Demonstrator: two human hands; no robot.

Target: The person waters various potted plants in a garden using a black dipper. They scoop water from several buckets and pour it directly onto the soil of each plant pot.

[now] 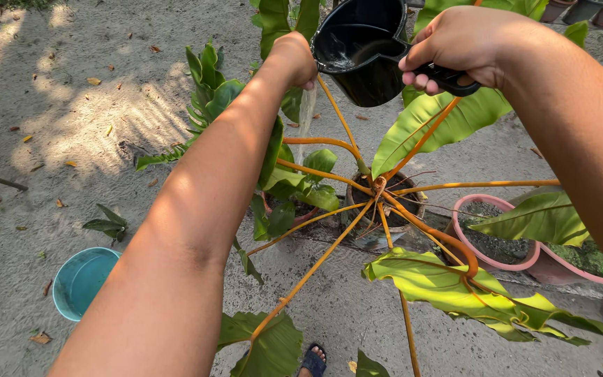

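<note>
My right hand (458, 45) grips the handle of a black plastic jug (361, 49), tilted over a plant with orange stalks and large green leaves (378, 185). My left hand (294, 59) is at the jug's rim on the left side, fingers curled against it. A thin stream of water (306, 115) falls from the jug past my left hand toward the leaves below. The plant stands in a dark round pot (413, 206) on the ground.
A turquoise bucket (82, 281) stands on the sandy ground at lower left. Pink pots (486, 234) with soil and leaves sit to the right of the plant. A foot in a dark sandal (313, 361) shows at the bottom. More pots (581, 10) line the top right.
</note>
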